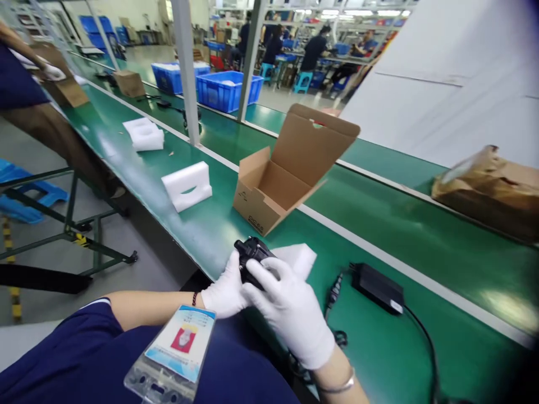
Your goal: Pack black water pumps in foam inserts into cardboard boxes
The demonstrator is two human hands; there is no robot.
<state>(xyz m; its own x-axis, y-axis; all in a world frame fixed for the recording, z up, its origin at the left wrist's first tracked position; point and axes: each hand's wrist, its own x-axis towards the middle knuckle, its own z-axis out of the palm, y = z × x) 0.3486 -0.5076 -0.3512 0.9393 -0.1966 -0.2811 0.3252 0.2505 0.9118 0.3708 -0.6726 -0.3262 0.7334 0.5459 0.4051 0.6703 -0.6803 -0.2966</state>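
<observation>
My white-gloved hands hold a black, compact device (252, 255) above the green workbench belt (421, 224). My left hand (223, 289) grips its near side, and my right hand (290, 308) wraps over the top and hides much of it. A white foam insert (300, 259) lies just beyond my right fingers. A black power adapter (377, 288) rests to the right of my right hand, its cable trailing towards me. Farther along the belt stands an open brown cardboard box (286, 174), with two more white foam inserts (186, 185) (145, 134) to its left.
A brown bag (490, 191) lies on the far belt at right, below a large white panel (446, 78). Metal posts (185, 67) rise between the belts. Blue crates (227, 91) and several co-workers stand beyond. A person (37, 106) stands at the left, beside a metal frame (71, 219).
</observation>
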